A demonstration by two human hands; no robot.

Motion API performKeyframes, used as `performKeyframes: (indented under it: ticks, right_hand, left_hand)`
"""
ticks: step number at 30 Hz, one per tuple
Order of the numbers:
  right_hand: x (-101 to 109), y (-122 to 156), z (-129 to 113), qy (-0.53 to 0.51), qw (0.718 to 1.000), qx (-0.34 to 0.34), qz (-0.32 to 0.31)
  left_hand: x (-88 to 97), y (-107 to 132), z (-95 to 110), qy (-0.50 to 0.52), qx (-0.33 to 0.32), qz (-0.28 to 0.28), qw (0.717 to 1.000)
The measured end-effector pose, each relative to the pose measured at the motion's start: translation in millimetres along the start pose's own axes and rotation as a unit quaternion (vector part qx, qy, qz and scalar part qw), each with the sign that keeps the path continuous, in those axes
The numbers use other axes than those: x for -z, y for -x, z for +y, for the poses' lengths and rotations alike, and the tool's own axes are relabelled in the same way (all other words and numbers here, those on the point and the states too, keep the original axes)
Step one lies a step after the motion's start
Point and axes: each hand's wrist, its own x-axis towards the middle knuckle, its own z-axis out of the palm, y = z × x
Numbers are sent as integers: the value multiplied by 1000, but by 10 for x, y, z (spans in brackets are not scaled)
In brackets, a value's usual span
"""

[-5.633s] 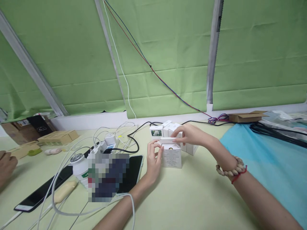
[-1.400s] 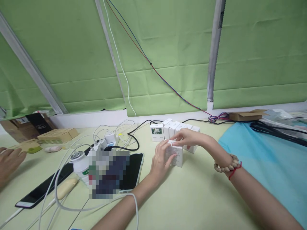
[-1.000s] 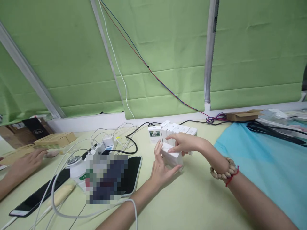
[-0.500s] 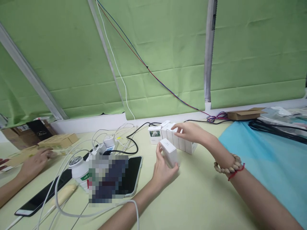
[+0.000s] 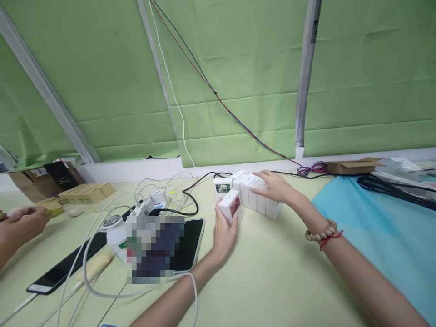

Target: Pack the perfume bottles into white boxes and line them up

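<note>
My left hand (image 5: 223, 234) grips a small white box (image 5: 230, 205) with a red picture on its face, held upright just in front of a row of several like white boxes (image 5: 254, 195) on the pale green table (image 5: 272, 281). The leftmost box of the row (image 5: 222, 186) shows a white flower. My right hand (image 5: 275, 187) rests on top of the row with its fingers stretched flat, holding nothing. A bead bracelet and a red string circle my right wrist (image 5: 322, 236).
A phone (image 5: 190, 243) and a blurred patch lie left of my left hand, with a white bottle (image 5: 114, 231), a second phone (image 5: 64, 268), chargers and tangled cables. Another person's hand (image 5: 20, 222) is at the far left near brown cartons (image 5: 85, 193). Blue cloth (image 5: 381, 227) covers the right.
My left hand has turned the box upright and carried it to the left end of the row. My right hand let go of it and now lies flat on the row.
</note>
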Motion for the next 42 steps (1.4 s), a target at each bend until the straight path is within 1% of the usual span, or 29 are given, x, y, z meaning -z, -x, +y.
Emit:
performKeyframes:
  ticks: [3,6,8,11,12,14,15,18,20,21,23,26,28,31,34,38,42]
  right_hand:
    - [-121,-21,64,19,998,-13,-62]
    - [-219,-26,88,60,993,-17,-101]
    - [-274,-29,95,97,990,-25,-99]
    - [-338,-39,104,120,989,-42,-72]
    - [-353,-44,106,117,990,-47,-66]
    - [-371,-50,106,115,990,-55,-57]
    - [-375,-52,106,118,990,-56,-52]
    - [-374,-53,111,129,990,-44,-38]
    - [-373,-52,122,130,991,-27,-31]
    - [-374,-52,128,130,991,-20,-27]
    - [-380,-52,134,128,991,-16,-23]
    - [-395,-54,127,127,991,-30,-20]
    - [-403,-57,115,129,991,-36,-20]
    - [-410,-61,105,133,990,-38,-25]
    - [-411,-62,110,134,990,-38,-25]
    - [-403,-60,116,133,990,-36,-23]
    - [-390,-57,115,134,990,-35,-22]
  left_hand:
    - [7,-92,-117,-25,-43,18,999]
    - [-12,-132,-202,-32,-54,28,998]
    - [-38,-123,-232,-36,-64,39,997]
    - [-71,-76,-226,-85,-127,63,986]
    - [-74,-58,-211,-107,-146,59,982]
    - [-65,-28,-171,-146,-163,29,975]
    - [-53,-18,-151,-165,-157,6,974]
    - [-7,-12,-109,-222,-104,-64,967]
    - [15,-16,-94,-252,-76,-96,960]
    - [21,-18,-86,-265,-70,-103,956]
    - [25,-16,-64,-298,-72,-104,946]
    - [21,-4,-19,-355,-72,-105,926]
    - [20,1,0,-371,-63,-102,921]
    - [12,-6,-19,-369,-50,-92,923]
    - [-12,-26,-83,-364,-34,-76,928]
    - [-40,-42,-154,-360,5,-86,929]
    - [-10,-47,-145,-341,-5,-90,936]
